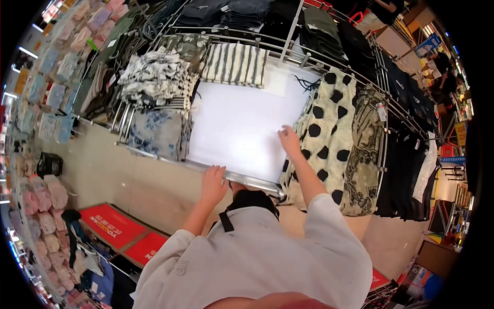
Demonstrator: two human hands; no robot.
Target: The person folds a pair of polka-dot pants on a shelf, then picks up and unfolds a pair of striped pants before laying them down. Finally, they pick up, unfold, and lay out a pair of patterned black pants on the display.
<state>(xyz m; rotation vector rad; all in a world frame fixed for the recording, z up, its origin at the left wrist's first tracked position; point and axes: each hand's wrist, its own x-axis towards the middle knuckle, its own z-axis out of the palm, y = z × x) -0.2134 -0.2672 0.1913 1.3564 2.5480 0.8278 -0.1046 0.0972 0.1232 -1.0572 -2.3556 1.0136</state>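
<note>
My left hand [213, 181] rests on the metal rail [247, 181] at the near edge of the display table, its fingers laid forward over it. Over the right side of a bare white board [236, 123] is my right hand [289, 140], fingers loosely bent and apart, with nothing visible in them. Close to its right lies a cream garment with black spots [329, 118]. A folded striped garment [235, 64] sits at the board's far edge. To the left are a rumpled black-and-white patterned pile [154, 74] and a folded blue-and-grey patterned garment [157, 133].
Dark folded clothes [247, 13] fill the racks behind, and black trousers [404, 175] hang at right. An olive patterned garment [366, 149] lies beside the spotted one. Red signs [112, 222] and pink packaged goods [49, 221] are at lower left. Other people stand far right.
</note>
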